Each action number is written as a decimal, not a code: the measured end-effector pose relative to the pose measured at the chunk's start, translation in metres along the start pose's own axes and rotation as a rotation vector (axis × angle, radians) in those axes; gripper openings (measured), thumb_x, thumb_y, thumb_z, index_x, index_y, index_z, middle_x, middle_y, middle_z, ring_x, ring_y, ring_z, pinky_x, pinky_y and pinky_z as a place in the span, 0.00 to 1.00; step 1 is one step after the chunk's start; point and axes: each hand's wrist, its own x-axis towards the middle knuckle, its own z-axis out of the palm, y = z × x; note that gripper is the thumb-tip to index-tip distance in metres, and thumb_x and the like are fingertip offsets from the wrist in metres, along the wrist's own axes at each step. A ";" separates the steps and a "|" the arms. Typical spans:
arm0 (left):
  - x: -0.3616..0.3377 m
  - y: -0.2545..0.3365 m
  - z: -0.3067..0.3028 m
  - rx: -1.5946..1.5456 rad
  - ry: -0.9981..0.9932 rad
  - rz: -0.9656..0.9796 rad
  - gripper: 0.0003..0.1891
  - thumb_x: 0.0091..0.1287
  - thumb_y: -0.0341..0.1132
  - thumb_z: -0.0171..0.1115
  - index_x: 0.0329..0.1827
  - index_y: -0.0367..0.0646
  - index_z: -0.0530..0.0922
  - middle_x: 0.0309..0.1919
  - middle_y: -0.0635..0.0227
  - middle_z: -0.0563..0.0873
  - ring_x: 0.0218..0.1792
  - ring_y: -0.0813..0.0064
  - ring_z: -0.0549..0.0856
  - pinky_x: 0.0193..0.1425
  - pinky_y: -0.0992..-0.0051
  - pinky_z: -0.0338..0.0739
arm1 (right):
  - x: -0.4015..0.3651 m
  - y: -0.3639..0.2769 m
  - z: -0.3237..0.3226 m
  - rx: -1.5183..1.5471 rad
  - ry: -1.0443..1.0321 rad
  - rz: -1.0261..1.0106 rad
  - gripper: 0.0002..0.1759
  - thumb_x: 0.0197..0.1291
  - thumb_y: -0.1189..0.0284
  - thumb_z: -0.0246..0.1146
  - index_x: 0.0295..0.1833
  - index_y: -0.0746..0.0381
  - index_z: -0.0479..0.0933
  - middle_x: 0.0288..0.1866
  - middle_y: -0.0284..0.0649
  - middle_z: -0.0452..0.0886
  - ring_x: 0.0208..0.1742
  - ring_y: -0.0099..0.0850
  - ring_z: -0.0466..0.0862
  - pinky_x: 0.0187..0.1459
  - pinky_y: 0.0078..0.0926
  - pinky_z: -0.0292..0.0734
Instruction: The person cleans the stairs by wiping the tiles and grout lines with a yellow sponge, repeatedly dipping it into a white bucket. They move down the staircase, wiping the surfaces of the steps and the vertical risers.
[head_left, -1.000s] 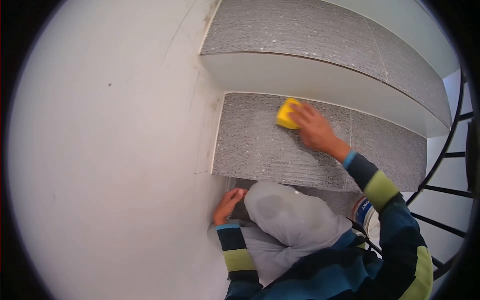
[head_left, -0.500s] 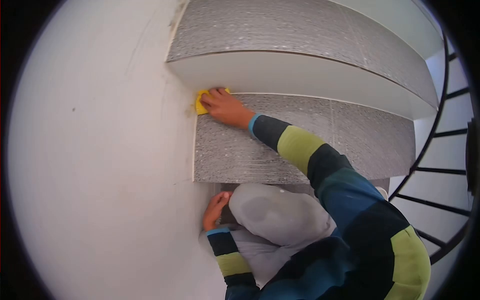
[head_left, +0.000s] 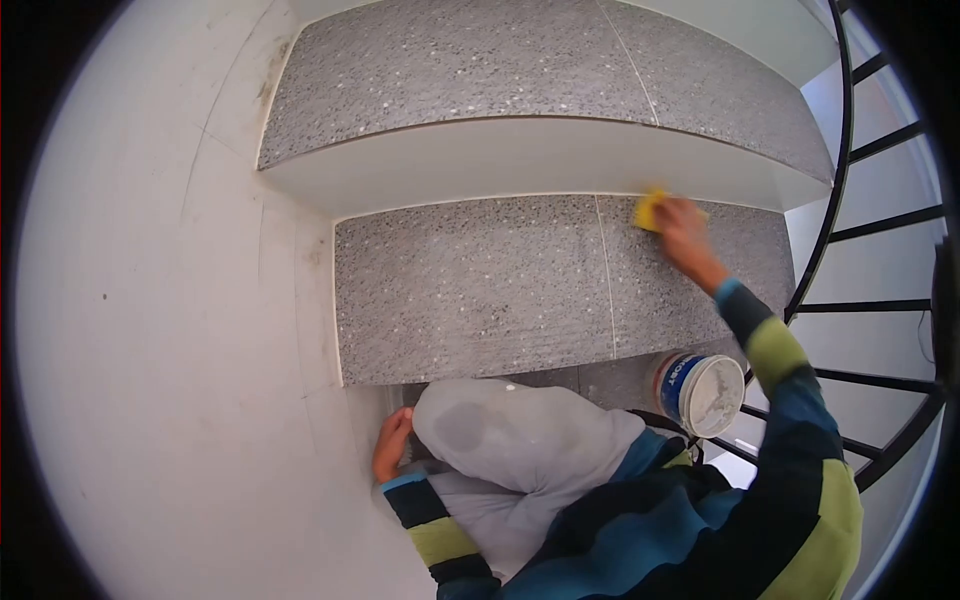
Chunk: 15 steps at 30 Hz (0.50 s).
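My right hand (head_left: 684, 238) is closed on a yellow sponge (head_left: 648, 211), somewhat blurred, and presses it on the right part of the grey speckled stair tread (head_left: 470, 290). The sponge is at the back edge of the tread, by the foot of the white riser (head_left: 500, 160). My left hand (head_left: 393, 445) rests low beside my bent knee (head_left: 500, 425), close to the wall. Its fingers look loosely stretched against the leg, with nothing visible in them; part of the hand is hidden.
A white bucket (head_left: 716, 396) with a blue label stands on the step below, at the right. Black railing bars (head_left: 880, 306) curve along the right side. A white wall (head_left: 180, 400) with scuffs and cracks borders the left, and another speckled tread (head_left: 450, 70) lies above.
My right hand has swept the sponge from the left wall corner along the riser to the right. The view has shifted right and the bucket now shows. My left hand stays by the knee.
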 end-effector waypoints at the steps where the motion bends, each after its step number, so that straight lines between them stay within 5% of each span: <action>1: 0.002 -0.002 -0.002 -0.004 -0.001 0.004 0.20 0.71 0.48 0.49 0.43 0.36 0.78 0.35 0.73 0.80 0.38 0.82 0.73 0.47 0.81 0.67 | -0.025 0.024 -0.030 -0.015 -0.052 0.046 0.16 0.46 0.80 0.57 0.45 0.66 0.75 0.45 0.47 0.74 0.51 0.45 0.74 0.51 0.42 0.71; 3: 0.003 -0.006 -0.002 0.019 0.003 -0.036 0.18 0.71 0.46 0.50 0.40 0.37 0.77 0.34 0.75 0.80 0.38 0.84 0.74 0.46 0.82 0.68 | -0.072 0.037 -0.091 -0.010 -0.032 0.169 0.17 0.38 0.80 0.58 0.40 0.65 0.75 0.43 0.48 0.74 0.47 0.47 0.74 0.45 0.43 0.73; 6: 0.004 0.014 0.015 0.063 0.037 0.067 0.17 0.71 0.45 0.50 0.40 0.37 0.78 0.34 0.76 0.80 0.39 0.85 0.74 0.45 0.82 0.68 | -0.167 0.052 -0.130 0.064 -0.603 0.631 0.15 0.38 0.74 0.58 0.36 0.67 0.79 0.35 0.52 0.78 0.39 0.50 0.78 0.41 0.42 0.75; 10: 0.015 0.010 0.013 -0.003 0.008 -0.045 0.17 0.71 0.43 0.50 0.41 0.37 0.78 0.35 0.76 0.80 0.39 0.85 0.74 0.46 0.82 0.68 | -0.271 0.047 -0.107 0.631 -1.101 0.797 0.20 0.36 0.70 0.62 0.40 0.66 0.81 0.30 0.51 0.81 0.35 0.44 0.81 0.43 0.37 0.77; 12: 0.009 0.026 0.020 -0.058 -0.001 -0.053 0.16 0.71 0.42 0.50 0.43 0.37 0.78 0.37 0.76 0.81 0.40 0.84 0.74 0.47 0.81 0.69 | -0.287 0.022 -0.086 0.784 -1.102 0.910 0.24 0.36 0.69 0.66 0.44 0.66 0.79 0.39 0.50 0.81 0.41 0.42 0.81 0.48 0.34 0.75; 15: 0.001 0.033 0.026 -0.027 0.038 -0.010 0.16 0.71 0.43 0.51 0.42 0.37 0.78 0.36 0.76 0.80 0.40 0.85 0.74 0.47 0.81 0.68 | -0.322 -0.004 -0.040 0.779 -0.961 0.811 0.37 0.41 0.68 0.69 0.59 0.67 0.66 0.61 0.57 0.66 0.62 0.47 0.68 0.62 0.34 0.63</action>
